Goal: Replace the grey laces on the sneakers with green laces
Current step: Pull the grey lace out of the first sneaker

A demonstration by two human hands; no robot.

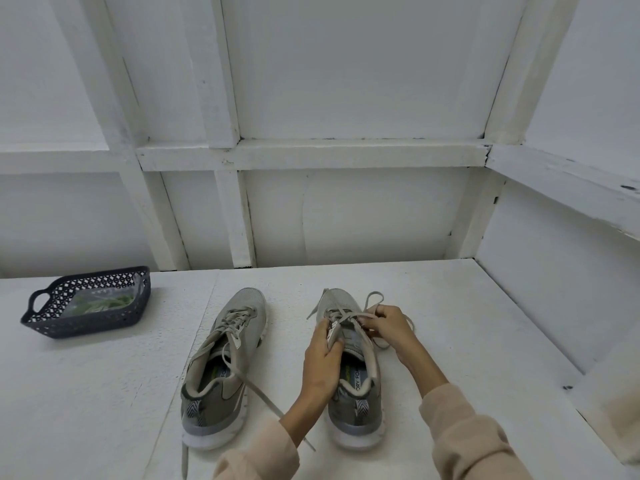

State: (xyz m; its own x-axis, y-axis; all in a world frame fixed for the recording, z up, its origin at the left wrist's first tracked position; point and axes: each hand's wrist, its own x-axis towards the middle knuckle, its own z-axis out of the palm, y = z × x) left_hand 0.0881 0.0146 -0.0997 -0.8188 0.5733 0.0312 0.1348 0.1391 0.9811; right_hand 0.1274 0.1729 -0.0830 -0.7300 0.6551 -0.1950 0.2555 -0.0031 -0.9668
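White tabletop (450,306); left hand (322,362) tight around sneaker tongue (333,333), right hand (389,325) apparently tight on grey lace (373,298).

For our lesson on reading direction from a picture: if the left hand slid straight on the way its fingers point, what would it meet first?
Probably the crossed grey laces of the sneaker it holds, just beyond the left hand; then the toe. Depth is hard to judge.
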